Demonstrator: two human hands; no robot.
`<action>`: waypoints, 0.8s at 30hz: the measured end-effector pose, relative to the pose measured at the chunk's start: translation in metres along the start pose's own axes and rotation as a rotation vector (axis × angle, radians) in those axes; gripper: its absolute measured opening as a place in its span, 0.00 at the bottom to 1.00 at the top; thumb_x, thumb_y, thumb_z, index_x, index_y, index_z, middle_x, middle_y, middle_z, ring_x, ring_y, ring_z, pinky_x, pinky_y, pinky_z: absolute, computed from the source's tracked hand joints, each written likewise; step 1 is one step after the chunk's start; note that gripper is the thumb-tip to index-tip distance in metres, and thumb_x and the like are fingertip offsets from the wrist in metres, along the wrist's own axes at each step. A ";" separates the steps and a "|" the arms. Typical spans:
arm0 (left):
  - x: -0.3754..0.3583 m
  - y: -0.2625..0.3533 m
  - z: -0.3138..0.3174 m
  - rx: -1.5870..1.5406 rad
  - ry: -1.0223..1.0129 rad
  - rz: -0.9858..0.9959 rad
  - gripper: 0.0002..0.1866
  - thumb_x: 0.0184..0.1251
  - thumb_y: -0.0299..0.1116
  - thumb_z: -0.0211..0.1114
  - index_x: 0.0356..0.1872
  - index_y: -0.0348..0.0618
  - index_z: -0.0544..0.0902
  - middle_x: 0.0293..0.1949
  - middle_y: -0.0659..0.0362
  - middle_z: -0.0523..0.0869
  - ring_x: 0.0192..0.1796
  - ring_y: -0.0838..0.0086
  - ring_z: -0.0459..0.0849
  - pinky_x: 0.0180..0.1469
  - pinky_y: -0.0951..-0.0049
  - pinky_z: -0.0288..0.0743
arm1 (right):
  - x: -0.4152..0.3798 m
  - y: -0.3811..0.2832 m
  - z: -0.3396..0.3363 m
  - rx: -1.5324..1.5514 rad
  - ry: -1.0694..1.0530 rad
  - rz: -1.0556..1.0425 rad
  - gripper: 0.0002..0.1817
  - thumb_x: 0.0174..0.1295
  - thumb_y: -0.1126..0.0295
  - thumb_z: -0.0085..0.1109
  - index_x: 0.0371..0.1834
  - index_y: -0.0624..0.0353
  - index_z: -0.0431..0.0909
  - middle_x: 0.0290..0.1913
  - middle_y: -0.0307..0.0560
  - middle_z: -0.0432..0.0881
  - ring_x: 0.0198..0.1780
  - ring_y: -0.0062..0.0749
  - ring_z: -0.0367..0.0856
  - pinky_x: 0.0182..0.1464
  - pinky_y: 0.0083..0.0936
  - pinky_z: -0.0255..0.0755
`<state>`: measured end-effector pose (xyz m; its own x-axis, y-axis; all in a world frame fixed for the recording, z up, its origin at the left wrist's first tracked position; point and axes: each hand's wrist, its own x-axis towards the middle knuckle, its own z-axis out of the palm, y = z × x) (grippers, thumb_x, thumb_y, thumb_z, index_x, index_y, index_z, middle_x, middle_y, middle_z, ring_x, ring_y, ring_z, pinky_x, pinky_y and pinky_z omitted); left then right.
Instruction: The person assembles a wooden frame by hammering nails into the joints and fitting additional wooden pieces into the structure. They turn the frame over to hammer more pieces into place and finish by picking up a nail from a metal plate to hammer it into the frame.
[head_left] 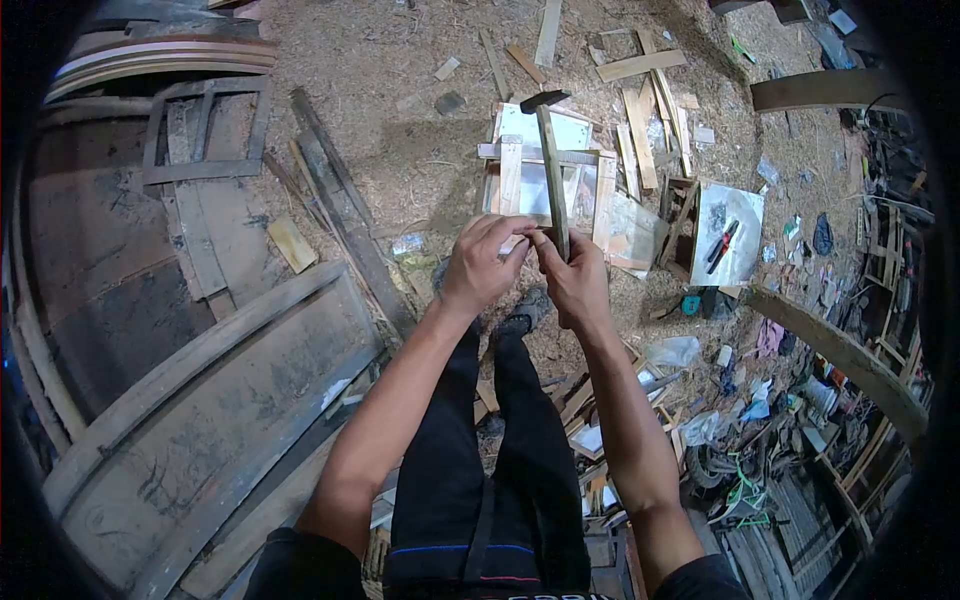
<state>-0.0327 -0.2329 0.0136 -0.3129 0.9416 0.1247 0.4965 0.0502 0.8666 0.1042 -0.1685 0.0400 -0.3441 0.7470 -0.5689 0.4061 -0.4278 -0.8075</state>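
My right hand is closed around the lower handle of a hammer, held upright with its dark metal head at the top. The thumb and forefinger of my left hand are pinched together and meet the right fingertips beside the handle. Whatever lies between those fingertips is too small to make out. Beyond the hands, a small light-wood frame lies with pale panels, partly hidden by the hammer and hands.
Red-and-black pliers rest on a white-topped box at the right. Wooden strips litter the dirt floor. Long dark planks and a large curved wooden panel lie at the left. Clutter fills the lower right.
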 end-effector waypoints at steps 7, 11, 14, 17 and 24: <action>0.013 -0.015 -0.001 -0.184 0.075 -0.203 0.14 0.59 0.23 0.70 0.47 0.38 0.86 0.40 0.56 0.88 0.42 0.73 0.85 0.47 0.74 0.78 | 0.006 -0.004 -0.007 -0.031 0.101 -0.041 0.15 0.69 0.62 0.59 0.39 0.67 0.80 0.20 0.32 0.71 0.23 0.15 0.65 0.24 0.21 0.60; 0.031 -0.036 0.012 -0.484 0.186 -0.485 0.10 0.64 0.24 0.68 0.45 0.35 0.86 0.41 0.58 0.89 0.45 0.76 0.84 0.51 0.76 0.77 | -0.010 0.010 -0.013 -0.113 0.158 -0.028 0.13 0.70 0.64 0.58 0.39 0.66 0.80 0.21 0.32 0.72 0.23 0.14 0.65 0.24 0.21 0.60; 0.050 -0.054 0.022 -0.406 0.234 -0.326 0.09 0.64 0.25 0.68 0.44 0.36 0.87 0.42 0.57 0.88 0.48 0.74 0.84 0.55 0.73 0.76 | -0.017 0.030 -0.015 -0.026 0.152 -0.124 0.11 0.70 0.66 0.58 0.40 0.66 0.79 0.21 0.32 0.72 0.24 0.14 0.64 0.24 0.21 0.60; 0.058 -0.062 0.033 -0.184 0.282 -0.088 0.08 0.64 0.26 0.68 0.44 0.39 0.88 0.42 0.56 0.88 0.48 0.73 0.84 0.55 0.73 0.75 | -0.017 0.054 -0.022 -0.124 0.176 -0.349 0.13 0.70 0.71 0.54 0.53 0.65 0.73 0.23 0.44 0.78 0.24 0.27 0.76 0.29 0.25 0.70; 0.060 -0.080 0.049 -0.156 0.400 -0.074 0.10 0.64 0.28 0.68 0.46 0.38 0.86 0.43 0.55 0.87 0.48 0.74 0.83 0.52 0.74 0.74 | 0.004 0.080 -0.056 -0.140 0.012 -0.461 0.16 0.68 0.74 0.55 0.58 0.65 0.72 0.26 0.51 0.80 0.27 0.34 0.82 0.32 0.26 0.74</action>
<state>-0.0516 -0.1638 -0.0724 -0.6476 0.7324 0.2103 0.3423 0.0330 0.9390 0.1826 -0.1717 -0.0178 -0.5057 0.8489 -0.1535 0.3238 0.0219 -0.9459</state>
